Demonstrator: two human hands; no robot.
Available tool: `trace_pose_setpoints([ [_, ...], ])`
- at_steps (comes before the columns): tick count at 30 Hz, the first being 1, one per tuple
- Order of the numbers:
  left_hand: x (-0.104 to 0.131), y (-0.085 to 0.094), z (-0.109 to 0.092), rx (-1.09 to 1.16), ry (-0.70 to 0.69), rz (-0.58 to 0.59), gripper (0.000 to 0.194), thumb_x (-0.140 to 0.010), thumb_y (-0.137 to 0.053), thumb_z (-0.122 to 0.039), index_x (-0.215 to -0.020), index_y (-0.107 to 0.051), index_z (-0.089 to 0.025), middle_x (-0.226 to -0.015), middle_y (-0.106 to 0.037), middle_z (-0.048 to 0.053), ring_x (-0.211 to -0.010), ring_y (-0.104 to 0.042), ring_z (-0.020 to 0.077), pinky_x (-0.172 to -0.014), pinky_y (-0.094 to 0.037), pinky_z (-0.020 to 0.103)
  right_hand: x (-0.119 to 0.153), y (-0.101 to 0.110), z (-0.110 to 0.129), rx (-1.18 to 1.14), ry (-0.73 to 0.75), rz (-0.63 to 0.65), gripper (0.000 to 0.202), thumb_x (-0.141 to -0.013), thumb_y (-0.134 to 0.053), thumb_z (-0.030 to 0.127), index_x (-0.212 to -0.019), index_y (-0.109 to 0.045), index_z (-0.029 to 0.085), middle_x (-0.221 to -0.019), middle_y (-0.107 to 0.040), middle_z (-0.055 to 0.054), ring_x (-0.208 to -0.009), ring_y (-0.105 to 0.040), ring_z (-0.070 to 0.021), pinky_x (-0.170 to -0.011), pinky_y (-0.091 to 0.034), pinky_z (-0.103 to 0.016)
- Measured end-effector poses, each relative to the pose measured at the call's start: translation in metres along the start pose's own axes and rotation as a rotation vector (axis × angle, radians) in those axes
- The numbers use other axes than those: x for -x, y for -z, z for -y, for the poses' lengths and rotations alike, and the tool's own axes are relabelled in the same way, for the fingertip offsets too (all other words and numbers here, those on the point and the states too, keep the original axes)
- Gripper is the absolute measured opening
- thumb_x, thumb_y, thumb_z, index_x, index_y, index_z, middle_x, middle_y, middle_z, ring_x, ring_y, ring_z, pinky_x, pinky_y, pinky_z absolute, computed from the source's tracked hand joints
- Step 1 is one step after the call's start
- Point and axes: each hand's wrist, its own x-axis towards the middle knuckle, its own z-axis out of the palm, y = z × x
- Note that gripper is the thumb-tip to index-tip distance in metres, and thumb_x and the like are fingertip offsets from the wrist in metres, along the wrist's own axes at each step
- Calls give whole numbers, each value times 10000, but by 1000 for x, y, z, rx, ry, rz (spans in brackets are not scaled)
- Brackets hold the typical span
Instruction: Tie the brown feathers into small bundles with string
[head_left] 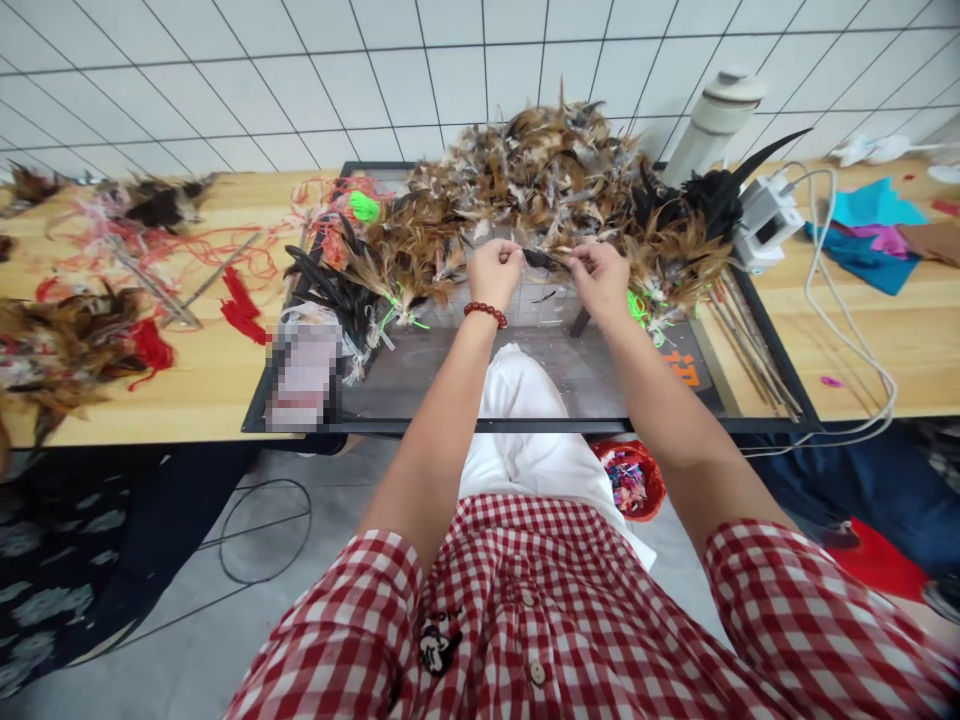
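My left hand (496,272), with a red bead bracelet at the wrist, pinches one end of a small dark feather (538,258). At the other side my right hand (601,276) has its thumb and fingers pressed together on a light brown feather tip beside it. Both hands hover over the black-framed tray (450,424), just in front of a large heap of brown feathers (525,165). Black feathers (326,285) tied in bunches lie to the left, and more black feathers (694,200) rest at the right of the heap.
A pale bottle (712,125) and a white charger (766,222) with a looping cable stand at the right. Thin sticks (754,345) lie in the tray's right side. Red tassels (241,308) and feather bunches (67,350) are on the left. A red basket (651,492) sits below.
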Motion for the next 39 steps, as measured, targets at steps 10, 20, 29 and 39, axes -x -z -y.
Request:
trace_pose_setpoints([
  [10, 10, 0, 15, 53, 59, -30, 90, -800, -724, -123, -758, -684, -192, -734, -715, 3, -807, -723, 152, -796, -591, 267, 5, -14, 7, 314, 97, 222, 250, -950, -569, 407, -829, -668, 211, -1034, -686, -156, -1126, -556, -354, -1023, -435, -578],
  [20, 23, 1, 3, 112, 64, 74, 123, -763, -776, -99, -835, -741, -192, -848, -777, 25, -857, -717, 148, -785, -597, 239, -2, -19, 29, -470, -222, 181, 599, -779, -597, 837, -824, -538, 242, -704, -485, 13, -651, -462, -143, -617, -416, -300],
  [29, 35, -4, -4, 66, 212, 274, 39, -810, -752, -171, -847, -759, -160, -825, -766, 21, -687, -629, 85, -610, -461, 188, -3, -14, 39, -664, -298, 84, 580, -654, -809, 751, -783, -610, 221, -700, -519, 26, -675, -493, -114, -635, -432, -267],
  [39, 34, -5, -6, 195, 258, 110, 142, -843, -715, -111, -720, -664, -160, -667, -630, -37, -565, -532, 49, -570, -439, 175, 0, -15, 36, -535, -269, 124, 574, -739, -741, 771, -872, -727, 213, -815, -677, -6, -801, -601, -150, -761, -518, -298],
])
